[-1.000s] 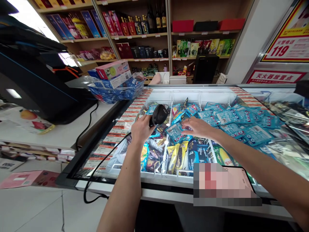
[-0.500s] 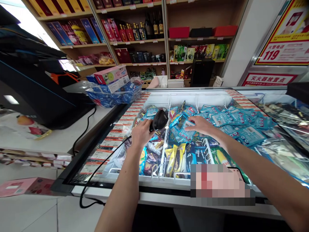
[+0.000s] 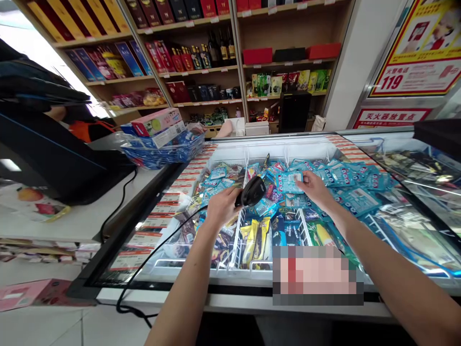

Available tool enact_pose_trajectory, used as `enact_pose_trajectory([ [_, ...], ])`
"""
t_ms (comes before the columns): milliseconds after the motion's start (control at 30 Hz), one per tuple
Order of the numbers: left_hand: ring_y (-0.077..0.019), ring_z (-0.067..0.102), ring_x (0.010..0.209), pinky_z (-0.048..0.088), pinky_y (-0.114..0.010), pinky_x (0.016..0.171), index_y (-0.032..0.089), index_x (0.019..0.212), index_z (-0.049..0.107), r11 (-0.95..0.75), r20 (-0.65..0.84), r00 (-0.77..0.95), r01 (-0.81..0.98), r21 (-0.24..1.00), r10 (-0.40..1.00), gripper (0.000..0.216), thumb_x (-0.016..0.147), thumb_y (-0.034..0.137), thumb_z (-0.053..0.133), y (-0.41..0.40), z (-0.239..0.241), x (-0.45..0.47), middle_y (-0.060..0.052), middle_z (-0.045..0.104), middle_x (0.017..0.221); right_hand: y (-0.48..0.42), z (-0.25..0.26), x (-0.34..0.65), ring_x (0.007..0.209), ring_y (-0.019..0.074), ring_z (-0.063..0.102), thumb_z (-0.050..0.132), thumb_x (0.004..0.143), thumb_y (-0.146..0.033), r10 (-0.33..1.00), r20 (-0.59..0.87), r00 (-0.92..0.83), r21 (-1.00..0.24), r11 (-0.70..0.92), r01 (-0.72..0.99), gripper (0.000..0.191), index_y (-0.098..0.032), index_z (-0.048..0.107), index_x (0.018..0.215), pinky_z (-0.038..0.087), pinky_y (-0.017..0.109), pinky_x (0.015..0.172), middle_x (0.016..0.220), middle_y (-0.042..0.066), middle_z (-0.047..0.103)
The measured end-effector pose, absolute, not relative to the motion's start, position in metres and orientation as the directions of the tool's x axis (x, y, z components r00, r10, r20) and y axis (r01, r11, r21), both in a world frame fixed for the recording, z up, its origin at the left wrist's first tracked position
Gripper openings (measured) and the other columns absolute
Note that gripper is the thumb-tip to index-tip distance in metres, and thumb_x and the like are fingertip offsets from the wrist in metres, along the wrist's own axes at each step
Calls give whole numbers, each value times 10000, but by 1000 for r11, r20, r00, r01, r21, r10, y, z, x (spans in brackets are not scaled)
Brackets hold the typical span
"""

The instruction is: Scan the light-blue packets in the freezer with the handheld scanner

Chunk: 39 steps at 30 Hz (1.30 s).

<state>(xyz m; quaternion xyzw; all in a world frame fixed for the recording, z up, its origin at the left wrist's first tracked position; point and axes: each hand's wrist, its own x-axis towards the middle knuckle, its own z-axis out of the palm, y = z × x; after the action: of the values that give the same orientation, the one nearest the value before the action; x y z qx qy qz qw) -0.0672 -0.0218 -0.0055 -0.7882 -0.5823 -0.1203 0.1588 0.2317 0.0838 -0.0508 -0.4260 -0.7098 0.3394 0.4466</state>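
Note:
My left hand [image 3: 223,205] is wrapped round the handle of a black corded barcode scanner [image 3: 253,191], its head tilted toward the right. In my right hand [image 3: 314,188] is a light blue ice cream packet [image 3: 289,182], pinched at its right end with a printed label facing up. The packet is just right of the scanner head, apart from it. Beneath both hands lies a chest freezer [image 3: 230,144] with wire baskets of wrapped ices. More blue packets [image 3: 360,199] are heaped to the right of my right hand. Yellow wrappers [image 3: 255,240] sit below the scanner.
The scanner's black cable [image 3: 158,245] runs over the freezer's left glass. A blue bag with boxes on top [image 3: 158,144] stands at the left corner, beside a black checkout machine [image 3: 43,154]. A blurred-out phone [image 3: 317,276] rests on the front edge. Stocked shelves [image 3: 201,69] stand behind.
My right hand has lifted a blue packet from the pile and turned it label up. The scanner in my left hand has moved right, nearer to the packet. The view has shifted slightly.

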Motion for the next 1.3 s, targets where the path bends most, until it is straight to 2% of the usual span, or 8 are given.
enact_pose_trajectory([
  [167, -202, 582, 853, 372, -278, 581, 236, 1040, 520, -264, 341, 292, 956, -128, 894, 310, 744, 330, 520, -13, 4, -59, -21, 620, 962, 80, -42, 236, 910, 225, 580, 453, 812, -405, 850, 495, -180, -759, 524, 387, 338, -230, 538, 1089, 470, 367, 753, 1051, 48, 610],
  [267, -204, 583, 863, 370, -272, 580, 244, 1066, 511, -257, 336, 283, 959, -123, 898, 328, 756, 350, 508, -7, 11, -57, -24, 617, 992, 74, -36, 240, 790, 212, 598, 429, 828, -421, 853, 514, -94, -740, 496, 455, 426, -235, 462, 1209, 476, 352, 659, 1081, 70, 590],
  [433, -195, 575, 914, 391, -265, 621, 241, 1093, 497, -251, 389, 254, 966, -59, 886, 346, 767, 357, 499, -3, 7, -52, -29, 603, 1051, 70, -30, 243, 634, 163, 566, 368, 860, -420, 849, 517, -107, -693, 489, 529, 309, -226, 572, 988, 452, 333, 644, 967, 49, 620],
  [567, -197, 578, 881, 381, -270, 605, 229, 1068, 508, -275, 375, 283, 958, -76, 883, 335, 748, 326, 517, -7, -2, -55, -29, 613, 994, 69, -28, 241, 620, 156, 548, 571, 729, -448, 861, 489, -139, -646, 464, 606, 350, -232, 569, 1005, 446, 365, 701, 1007, 43, 603],
  [633, -200, 579, 866, 372, -275, 594, 225, 1057, 514, -291, 362, 306, 952, -97, 881, 327, 742, 312, 518, -9, -4, -58, -31, 614, 981, 70, -30, 239, 659, 169, 556, 628, 678, -407, 854, 497, -152, -635, 477, 608, 447, -239, 536, 1082, 449, 376, 713, 1060, 50, 579],
  [800, -203, 579, 855, 358, -277, 576, 219, 1035, 525, -314, 356, 331, 944, -105, 874, 306, 742, 309, 513, -11, -4, -62, -36, 617, 949, 73, -35, 237, 715, 191, 589, 547, 745, -331, 839, 535, -98, -743, 522, 419, 667, -203, 265, 1335, 474, 339, 617, 995, 76, 599],
  [1000, -199, 580, 848, 360, -270, 577, 234, 1050, 511, -325, 353, 334, 942, -86, 874, 313, 753, 334, 512, -11, -8, -56, -28, 616, 965, 59, -21, 238, 803, 199, 578, 437, 831, -358, 813, 558, -167, -656, 556, 511, 337, -244, 563, 1122, 456, 319, 624, 1093, 51, 600],
  [1300, -188, 587, 817, 364, -263, 564, 238, 1007, 521, -350, 335, 352, 934, -71, 874, 267, 761, 338, 506, -12, -12, -46, -16, 620, 932, 54, -26, 229, 695, 168, 551, 448, 836, -417, 811, 573, -119, -662, 543, 517, 397, -228, 512, 1178, 416, 293, 579, 1137, 54, 589],
])
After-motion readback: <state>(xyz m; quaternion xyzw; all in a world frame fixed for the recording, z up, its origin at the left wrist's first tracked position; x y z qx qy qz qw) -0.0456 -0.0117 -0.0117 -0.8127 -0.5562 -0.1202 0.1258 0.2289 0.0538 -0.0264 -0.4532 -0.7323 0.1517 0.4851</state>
